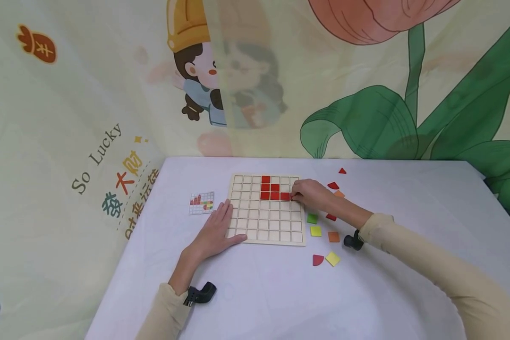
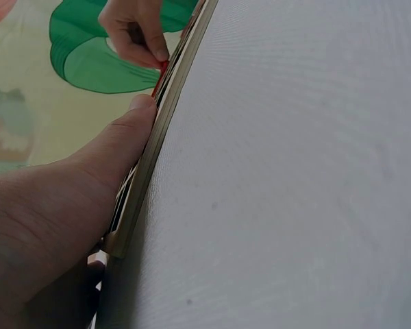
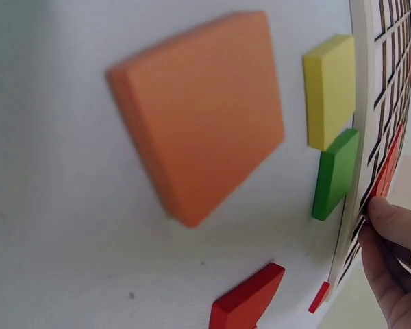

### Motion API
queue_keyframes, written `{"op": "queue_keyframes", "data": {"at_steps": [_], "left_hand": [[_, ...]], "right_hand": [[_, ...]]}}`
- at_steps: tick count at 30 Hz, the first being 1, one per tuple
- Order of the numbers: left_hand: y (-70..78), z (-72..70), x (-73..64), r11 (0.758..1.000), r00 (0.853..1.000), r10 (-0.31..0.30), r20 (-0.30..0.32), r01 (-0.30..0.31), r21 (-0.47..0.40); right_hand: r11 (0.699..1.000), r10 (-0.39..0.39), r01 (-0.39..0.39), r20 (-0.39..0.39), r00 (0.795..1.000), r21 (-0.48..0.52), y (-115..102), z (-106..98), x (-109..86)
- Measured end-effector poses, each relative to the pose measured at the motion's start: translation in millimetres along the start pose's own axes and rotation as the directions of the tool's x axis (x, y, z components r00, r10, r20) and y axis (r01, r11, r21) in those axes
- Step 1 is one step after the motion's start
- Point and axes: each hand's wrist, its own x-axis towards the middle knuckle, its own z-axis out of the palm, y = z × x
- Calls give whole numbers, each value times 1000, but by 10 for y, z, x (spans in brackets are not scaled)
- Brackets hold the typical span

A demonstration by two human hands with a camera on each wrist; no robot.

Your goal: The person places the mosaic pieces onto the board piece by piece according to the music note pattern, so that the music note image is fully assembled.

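Note:
A wooden grid board [image 1: 276, 222] lies on the white table, with several red square tiles [image 1: 265, 187] set in its upper cells. My right hand [image 1: 312, 193] is over the board's right side, thumb and fingers pinching a red tile [image 2: 163, 67] beside the end of the lowest red row. Much of that tile is hidden by the fingertips. At the lower left corner, my left hand [image 1: 214, 231] rests against the board with fingers straight along the left edge and thumb at the front edge.
A small pattern card [image 1: 201, 203] lies left of the board. Right of it are a green tile [image 1: 312, 218], yellow tiles [image 1: 316, 231], an orange square [image 1: 333, 237], a red quarter-round piece [image 1: 318, 260] and a red triangle [image 1: 342, 171]. A printed cloth [image 1: 255, 141] hangs behind the table.

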Motion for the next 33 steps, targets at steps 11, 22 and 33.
{"op": "queue_keyframes", "data": {"at_steps": [11, 22, 33], "left_hand": [[9, -27, 4, 1000, 1000, -1, -12, 1, 0], [8, -18, -7, 1000, 1000, -1, -19, 1, -14], [19, -10, -4, 1000, 1000, -2, -14, 2, -24]], "right_hand": [[998, 64, -63, -68, 996, 19, 99, -212, -34], [980, 200, -199, -42, 979, 31, 353, -293, -95], [981, 195, -195, -21, 981, 21, 369, -232, -54]]}}
